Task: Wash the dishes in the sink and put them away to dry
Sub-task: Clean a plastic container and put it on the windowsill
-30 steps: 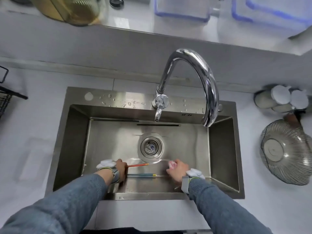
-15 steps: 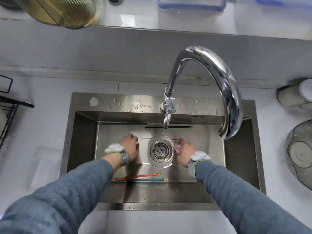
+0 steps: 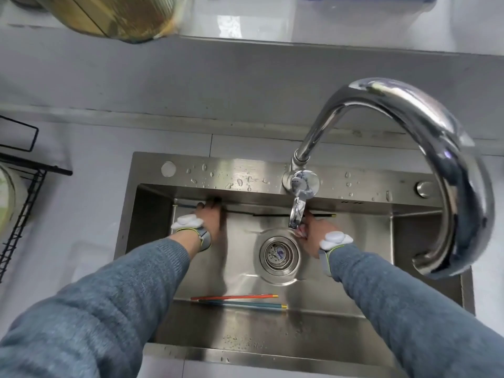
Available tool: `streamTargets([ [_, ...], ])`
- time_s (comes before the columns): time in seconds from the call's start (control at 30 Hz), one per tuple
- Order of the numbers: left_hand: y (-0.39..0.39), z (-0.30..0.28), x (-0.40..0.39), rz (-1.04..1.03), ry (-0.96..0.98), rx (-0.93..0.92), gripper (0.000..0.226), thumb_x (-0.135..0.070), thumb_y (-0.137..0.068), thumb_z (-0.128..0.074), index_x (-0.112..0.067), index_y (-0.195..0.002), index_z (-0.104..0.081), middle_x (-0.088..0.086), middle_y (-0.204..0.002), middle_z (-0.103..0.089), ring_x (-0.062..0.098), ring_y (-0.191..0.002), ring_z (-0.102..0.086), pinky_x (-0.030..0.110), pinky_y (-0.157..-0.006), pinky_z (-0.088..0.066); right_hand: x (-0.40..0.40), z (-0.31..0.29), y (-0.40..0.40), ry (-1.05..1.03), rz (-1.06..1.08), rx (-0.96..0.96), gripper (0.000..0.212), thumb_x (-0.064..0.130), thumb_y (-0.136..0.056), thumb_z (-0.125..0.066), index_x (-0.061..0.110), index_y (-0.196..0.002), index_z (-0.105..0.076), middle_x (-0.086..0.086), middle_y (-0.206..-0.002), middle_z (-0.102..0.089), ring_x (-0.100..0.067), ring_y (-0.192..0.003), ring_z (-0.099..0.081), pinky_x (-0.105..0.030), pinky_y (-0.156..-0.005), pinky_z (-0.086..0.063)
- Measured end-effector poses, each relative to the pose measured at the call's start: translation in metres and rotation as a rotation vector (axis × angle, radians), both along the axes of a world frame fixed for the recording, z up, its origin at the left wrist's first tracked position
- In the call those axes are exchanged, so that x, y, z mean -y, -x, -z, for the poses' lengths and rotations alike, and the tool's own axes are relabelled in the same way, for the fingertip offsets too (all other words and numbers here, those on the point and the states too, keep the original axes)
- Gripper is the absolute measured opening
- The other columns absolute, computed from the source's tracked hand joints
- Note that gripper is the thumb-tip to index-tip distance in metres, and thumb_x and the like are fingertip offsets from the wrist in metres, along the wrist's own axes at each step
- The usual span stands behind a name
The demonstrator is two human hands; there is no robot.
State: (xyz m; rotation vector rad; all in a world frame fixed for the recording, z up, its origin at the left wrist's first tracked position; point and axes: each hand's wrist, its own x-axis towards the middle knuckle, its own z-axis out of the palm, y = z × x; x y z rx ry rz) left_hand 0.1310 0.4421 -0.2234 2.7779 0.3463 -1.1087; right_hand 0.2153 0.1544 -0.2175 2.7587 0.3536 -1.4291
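In the steel sink, a red chopstick and a teal chopstick lie side by side near the front wall. A dark pair of chopsticks lies along the foot of the back wall. My left hand reaches to the left part of that dark pair, with its fingertips on it; the grip is hidden. My right hand is beside the drain, under the tap lever, and holds a small pink scrubber.
The chrome faucet arches over the sink's right half, its lever hanging just above my right hand. A black wire drying rack stands on the counter to the left. A yellowish jar sits on the back ledge.
Both hands have moved from the front of the sink, past the drain, to the back wall. The red and teal chopsticks stay lying at the front. The camera has moved closer.
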Motion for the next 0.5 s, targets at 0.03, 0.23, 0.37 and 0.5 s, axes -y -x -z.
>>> streamTargets([
  [0.03, 0.003, 0.004, -0.004, -0.025, -0.006, -0.005, 0.050, -0.015, -0.100, -0.048, -0.020, -0.149, -0.040, 0.011, -0.151, -0.043, 0.034, -0.128, -0.048, 0.039, -0.105, -0.043, -0.002, 0.003, -0.003, 0.002, -0.016, 0.006, 0.069, 0.035, -0.090, -0.068, 0.022, -0.149, -0.035, -0.008, -0.125, -0.067, -0.033, -0.109, -0.067, -0.032, -0.074, -0.046],
  [0.23, 0.035, 0.016, -0.019, 0.007, -0.059, -0.103, 0.038, -0.007, -0.089, -0.056, -0.016, -0.126, -0.054, 0.011, -0.132, -0.054, 0.033, -0.123, -0.052, 0.043, -0.094, -0.053, 0.005, 0.017, 0.000, 0.018, -0.017, 0.050, 0.035, 0.046, -0.095, -0.059, 0.025, -0.120, -0.046, -0.003, -0.112, -0.070, -0.032, -0.099, -0.069, -0.031, -0.071, -0.043],
  [0.37, 0.068, 0.019, -0.012, 0.160, -0.082, -0.096, 0.036, -0.005, -0.092, -0.051, -0.018, -0.124, -0.059, 0.006, -0.134, -0.052, 0.028, -0.128, -0.047, 0.038, -0.089, -0.049, 0.012, 0.007, 0.008, 0.052, -0.016, 0.027, 0.028, 0.033, -0.096, -0.056, 0.024, -0.122, -0.053, -0.002, -0.108, -0.069, -0.031, -0.101, -0.068, -0.031, -0.074, -0.048],
  [0.5, 0.095, 0.027, 0.013, 0.262, 0.077, -0.075, 0.027, -0.018, -0.097, -0.049, -0.024, -0.121, -0.061, 0.004, -0.133, -0.057, 0.028, -0.130, -0.046, 0.037, -0.101, -0.041, 0.019, 0.003, 0.018, 0.100, -0.024, -0.070, 0.018, 0.030, -0.096, -0.054, 0.023, -0.109, -0.065, -0.005, -0.109, -0.074, -0.029, -0.088, -0.068, -0.028, -0.069, -0.049],
])
